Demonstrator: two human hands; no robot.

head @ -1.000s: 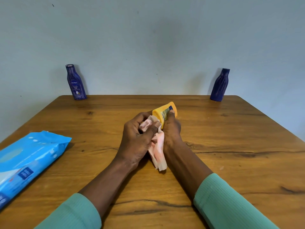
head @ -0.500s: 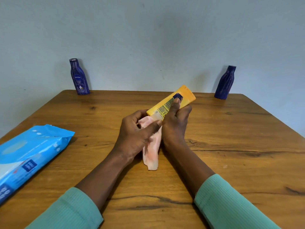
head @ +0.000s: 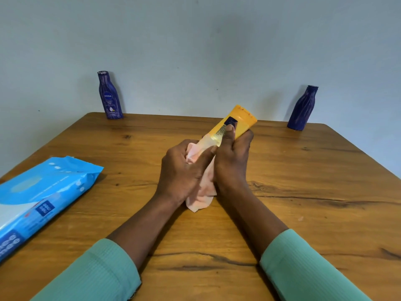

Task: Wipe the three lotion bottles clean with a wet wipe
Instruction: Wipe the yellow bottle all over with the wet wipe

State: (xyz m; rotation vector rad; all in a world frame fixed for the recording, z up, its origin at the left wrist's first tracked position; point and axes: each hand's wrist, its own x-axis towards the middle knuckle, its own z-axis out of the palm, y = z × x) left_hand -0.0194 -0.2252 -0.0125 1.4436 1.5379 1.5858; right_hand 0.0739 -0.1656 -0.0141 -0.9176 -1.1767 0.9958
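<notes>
A yellow lotion bottle [head: 239, 119] is held tilted above the table's middle, its flat end pointing up and to the right. My right hand [head: 233, 161] grips its middle, thumb on the label. My left hand [head: 184, 172] is closed around a pale pink wet wipe [head: 202, 196] wrapped on the bottle's lower part; the wipe's loose end hangs down to the table. The bottle's lower end is hidden by wipe and fingers. Two dark blue lotion bottles stand upright at the far edge, one at back left [head: 109, 95] and one at back right [head: 302, 108].
A blue pack of wet wipes [head: 41, 198] lies on the wooden table [head: 314, 192] at the left, near its left edge. A pale wall rises right behind the table's far edge.
The yellow bottle has been drawn further out of the wipe, up and to the right, and more of its length shows. My left hand has kept hold of the wipe.
</notes>
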